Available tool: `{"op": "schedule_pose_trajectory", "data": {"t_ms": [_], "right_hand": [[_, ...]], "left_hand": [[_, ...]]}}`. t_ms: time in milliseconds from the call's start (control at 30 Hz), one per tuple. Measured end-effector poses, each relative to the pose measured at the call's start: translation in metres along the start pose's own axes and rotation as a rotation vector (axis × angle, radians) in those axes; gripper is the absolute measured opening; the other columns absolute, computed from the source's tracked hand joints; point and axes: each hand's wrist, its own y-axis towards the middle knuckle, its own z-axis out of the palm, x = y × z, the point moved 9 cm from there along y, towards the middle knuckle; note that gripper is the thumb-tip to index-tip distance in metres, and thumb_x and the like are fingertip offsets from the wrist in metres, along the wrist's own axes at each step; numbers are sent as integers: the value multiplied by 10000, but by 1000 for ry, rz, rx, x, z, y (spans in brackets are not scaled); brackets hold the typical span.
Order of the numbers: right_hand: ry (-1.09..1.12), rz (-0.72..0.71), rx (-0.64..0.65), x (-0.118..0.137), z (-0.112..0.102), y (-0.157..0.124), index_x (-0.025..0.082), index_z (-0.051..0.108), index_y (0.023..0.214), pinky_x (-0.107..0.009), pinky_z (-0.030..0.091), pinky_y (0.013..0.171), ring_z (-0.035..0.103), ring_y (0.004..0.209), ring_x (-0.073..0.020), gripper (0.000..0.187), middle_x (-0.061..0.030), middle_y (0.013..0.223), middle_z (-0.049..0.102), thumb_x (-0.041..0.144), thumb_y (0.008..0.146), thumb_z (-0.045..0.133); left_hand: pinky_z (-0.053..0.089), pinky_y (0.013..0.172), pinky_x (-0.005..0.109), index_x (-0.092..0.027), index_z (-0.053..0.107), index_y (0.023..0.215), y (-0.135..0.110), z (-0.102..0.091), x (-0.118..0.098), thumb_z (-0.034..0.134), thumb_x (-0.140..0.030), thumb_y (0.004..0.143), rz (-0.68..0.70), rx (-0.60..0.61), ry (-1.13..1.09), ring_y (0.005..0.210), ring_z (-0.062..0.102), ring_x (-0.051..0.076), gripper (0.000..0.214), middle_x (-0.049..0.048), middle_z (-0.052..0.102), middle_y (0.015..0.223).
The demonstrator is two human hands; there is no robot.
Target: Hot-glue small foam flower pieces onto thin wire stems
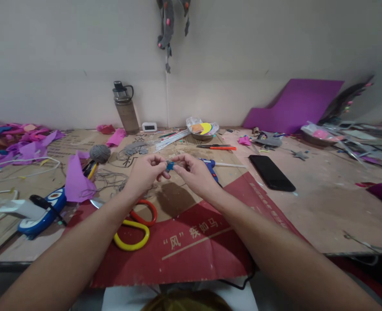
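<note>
Between my fingertips, above the cardboard, is a small blue piece [170, 166], too small to make out its kind. My left hand [148, 172] pinches it from the left, and my right hand [192, 172] pinches its right side. Below my left wrist lie scissors [131, 235] with one red and one yellow handle loop, their blades partly under my forearm. Just behind my right hand is a blue glue gun [210, 166] with a white glue stick in it. Loose grey yarn [111, 179] trails left of my left hand from a yarn ball [100, 153].
Red printed cardboard [191, 255] covers the table's front. A black phone [271, 172] lies to the right. Farther back are a bottle [126, 110], an orange-handled tool [221, 147] and a bowl [202, 136]. A blue power strip [43, 216] and pink scraps [79, 179] lie left.
</note>
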Motion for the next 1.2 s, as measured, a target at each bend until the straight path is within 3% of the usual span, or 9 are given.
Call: {"op": "schedule_pose_trajectory", "data": {"t_ms": [333, 667, 833, 1033, 1200], "right_hand": [[36, 23, -58, -2, -5, 1, 173, 594, 788, -242, 300, 532, 388, 557, -92, 135, 52, 597, 454, 308, 793, 582], [24, 50, -88, -3, -10, 2, 177, 566, 766, -234, 292, 514, 383, 536, -87, 100, 54, 589, 465, 276, 774, 557], [-73, 11, -81, 1, -8, 1, 183, 560, 770, -243, 316, 541, 401, 558, -97, 90, 46, 606, 465, 269, 793, 543], [-112, -46, -64, 2, -2, -3, 194, 518, 1046, -257, 385, 653, 508, 698, -126, 243, 17, 780, 545, 317, 838, 541], [-104, -100, 3, 11, 5, -6, 185, 560, 903, -270, 387, 734, 528, 771, -136, 173, -18, 847, 601, 304, 909, 435]], "left_hand": [[371, 450, 188, -138, 585, 751, -5, 11, -2, 620, -187, 690, 3, 51, -4, 431, 518, 84, 86, 15, 643, 528], [487, 557, 239, -114, 646, 842, -3, 25, 8, 699, -273, 707, -62, 208, -273, 563, 630, 132, 215, 43, 673, 641], [477, 511, 221, -117, 662, 776, -2, 20, 12, 739, -338, 684, -96, 139, -185, 522, 618, 117, 251, 40, 669, 631], [410, 450, 197, -137, 629, 774, 2, 5, 11, 703, -315, 710, -48, 28, -141, 492, 602, 115, 203, 17, 637, 568], [288, 407, 186, -142, 607, 776, 5, -14, 3, 692, -297, 708, 33, -122, -137, 394, 470, 62, 189, -15, 590, 504]]}}
